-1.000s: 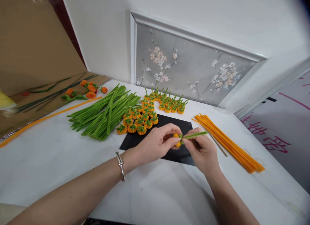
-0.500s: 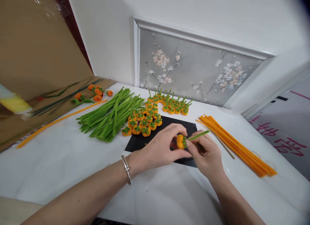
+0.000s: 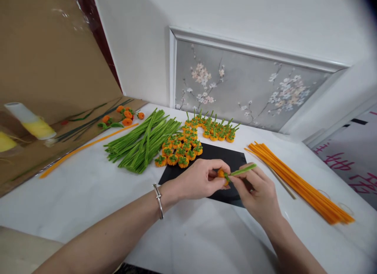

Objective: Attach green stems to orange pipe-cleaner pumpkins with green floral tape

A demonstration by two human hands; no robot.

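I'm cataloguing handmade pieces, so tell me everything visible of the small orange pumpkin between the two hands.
The small pumpkin has a rounded orange body, fuzzy like pipe cleaner, with green at its top. It is tipped sideways, top toward the right hand, and appears held over the black mat. The left hand grips the body; the right hand's fingertips pinch at the green, where a green strip extends rightward. Fingers hide much of it.

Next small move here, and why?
Probably press the green strip snug against the orange piece with the right hand: the left hand holds the piece, the right pinches the strip close to it, and the strip's free end sticks out.
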